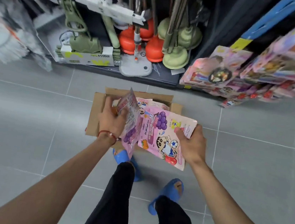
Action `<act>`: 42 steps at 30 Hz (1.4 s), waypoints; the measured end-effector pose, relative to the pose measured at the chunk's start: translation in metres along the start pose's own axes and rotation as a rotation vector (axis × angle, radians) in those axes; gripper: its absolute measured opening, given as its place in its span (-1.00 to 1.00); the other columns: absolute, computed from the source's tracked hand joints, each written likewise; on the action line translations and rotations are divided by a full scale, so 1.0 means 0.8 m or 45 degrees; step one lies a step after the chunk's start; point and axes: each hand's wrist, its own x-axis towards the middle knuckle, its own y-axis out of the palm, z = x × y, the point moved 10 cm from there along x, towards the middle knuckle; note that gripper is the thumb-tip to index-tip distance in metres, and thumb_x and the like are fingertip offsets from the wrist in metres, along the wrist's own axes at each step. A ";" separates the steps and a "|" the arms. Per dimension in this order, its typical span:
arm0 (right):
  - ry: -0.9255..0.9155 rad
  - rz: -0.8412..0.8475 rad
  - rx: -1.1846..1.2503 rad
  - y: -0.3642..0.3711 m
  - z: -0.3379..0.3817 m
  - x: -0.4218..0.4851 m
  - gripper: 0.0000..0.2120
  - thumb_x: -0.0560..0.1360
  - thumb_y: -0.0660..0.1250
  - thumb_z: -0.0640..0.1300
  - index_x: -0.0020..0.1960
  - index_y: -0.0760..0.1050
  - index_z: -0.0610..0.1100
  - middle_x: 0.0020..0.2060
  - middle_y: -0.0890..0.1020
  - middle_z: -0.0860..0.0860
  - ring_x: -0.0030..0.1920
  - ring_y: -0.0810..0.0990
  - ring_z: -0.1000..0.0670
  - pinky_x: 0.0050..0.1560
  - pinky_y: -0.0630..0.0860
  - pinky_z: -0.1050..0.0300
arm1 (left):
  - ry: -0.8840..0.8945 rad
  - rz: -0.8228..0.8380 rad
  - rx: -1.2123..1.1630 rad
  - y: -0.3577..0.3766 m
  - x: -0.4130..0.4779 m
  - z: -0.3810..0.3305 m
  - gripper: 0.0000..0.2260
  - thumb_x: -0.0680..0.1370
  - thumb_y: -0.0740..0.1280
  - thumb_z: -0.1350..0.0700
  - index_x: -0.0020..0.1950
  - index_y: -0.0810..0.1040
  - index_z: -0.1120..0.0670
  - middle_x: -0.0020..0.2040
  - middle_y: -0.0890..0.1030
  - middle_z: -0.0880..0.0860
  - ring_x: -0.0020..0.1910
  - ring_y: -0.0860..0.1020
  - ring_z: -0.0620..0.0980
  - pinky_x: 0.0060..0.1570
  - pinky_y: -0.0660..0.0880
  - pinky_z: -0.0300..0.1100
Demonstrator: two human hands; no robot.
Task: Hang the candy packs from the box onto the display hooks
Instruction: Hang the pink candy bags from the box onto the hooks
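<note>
An open cardboard box [96, 113] sits on the grey tiled floor with several pink candy packs [145, 101] inside. My left hand [111, 119] grips a pink candy pack [131, 126] held on edge over the box. A flat pink candy pack [162, 136] with grapes and a cartoon boy printed on it is pinched at one end by my right hand [190, 144], just right of the box. Many similar pink packs [220, 70] hang on the display at the upper right; the hooks themselves are hidden behind them.
Plungers in orange [153, 50] and green [175, 58], mops and a flat mop head [135, 66] fill the dark shelf base straight ahead. White mop heads [1, 40] are at the left. My legs and blue sandals [169, 194] stand just behind the box.
</note>
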 end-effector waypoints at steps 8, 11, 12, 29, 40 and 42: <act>0.079 -0.157 0.398 -0.183 -0.047 -0.080 -0.64 0.50 0.52 -0.04 0.16 0.47 -0.14 -0.08 0.64 0.09 -0.12 0.60 0.07 -0.29 0.40 0.41 | 0.280 0.312 0.118 0.090 -0.156 -0.164 -0.75 0.62 0.31 0.28 0.29 0.59 0.16 0.10 0.66 0.04 0.13 0.60 0.03 0.03 0.43 -0.37; 0.114 -0.205 0.534 -0.244 -0.065 -0.102 -0.66 0.44 0.57 -0.05 0.10 0.51 -0.12 -0.13 0.65 0.14 -0.10 0.64 0.05 -0.15 0.48 0.20 | 0.455 0.318 0.137 0.113 -0.210 -0.234 -0.74 0.64 0.30 0.25 0.33 0.58 0.13 0.15 0.65 0.02 0.10 0.59 -0.08 0.01 0.40 -0.45; 0.124 -0.218 0.586 -0.262 -0.072 -0.106 -0.67 0.42 0.59 -0.05 0.08 0.55 -0.11 -0.13 0.68 0.14 -0.08 0.67 0.04 -0.10 0.53 0.16 | 0.525 0.318 0.134 0.120 -0.227 -0.258 -0.72 0.64 0.29 0.26 0.34 0.58 0.12 0.14 0.64 -0.02 0.07 0.56 -0.16 -0.01 0.38 -0.49; 0.071 -0.663 1.260 -0.532 -0.037 -0.110 -0.80 0.43 0.58 -0.15 0.04 0.69 -0.05 -0.11 0.77 0.08 -0.11 0.75 0.12 -0.26 0.59 0.33 | 0.898 0.384 -0.183 0.194 -0.282 -0.533 -0.70 0.66 0.24 0.30 0.38 0.55 0.19 0.29 0.61 0.06 0.29 0.54 0.00 0.23 0.40 -0.50; 0.002 -0.602 1.731 -0.617 0.003 -0.021 -0.70 0.48 0.53 -0.23 0.19 0.63 -0.09 0.05 0.75 -0.05 -0.07 0.76 0.01 -0.18 0.70 0.07 | 0.864 0.284 -0.318 0.239 -0.265 -0.605 -0.70 0.66 0.28 0.20 0.39 0.56 0.15 0.26 0.64 0.10 0.27 0.58 0.04 0.30 0.51 -0.11; 0.005 -0.549 1.724 -0.633 0.005 0.004 -0.66 0.48 0.53 -0.22 0.25 0.62 -0.13 0.05 0.75 -0.07 -0.03 0.76 -0.05 -0.22 0.68 0.08 | 0.862 0.248 -0.301 0.252 -0.267 -0.612 -0.69 0.65 0.27 0.18 0.38 0.57 0.11 0.21 0.66 0.05 0.19 0.61 -0.03 0.22 0.53 -0.14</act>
